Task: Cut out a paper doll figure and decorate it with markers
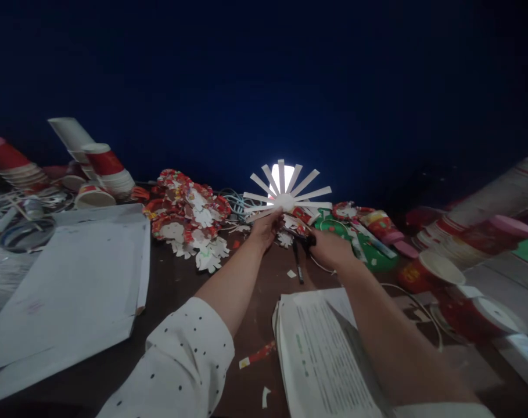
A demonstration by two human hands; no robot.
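Note:
My left hand (268, 227) grips the base of a white paper cup (284, 201) cut into long strips, which fan out like rays in front of a bright light. In my right hand (332, 248) is a black tool that looks like a glue gun (306, 239), its front end near the left fingers and just below the cut cup. A slim black pen-like piece (298, 267) points down beneath it. The fingertips of both hands are partly hidden, and the tool's outline is too dark to make out fully.
Cut red-and-white paper pieces (194, 215) are heaped left of the hands. White sheets (72, 290) lie at left, an open book (320, 354) in front. Stacked paper cups stand on the left (107, 168) and right (459, 232). A pale cord (424, 310) runs at right.

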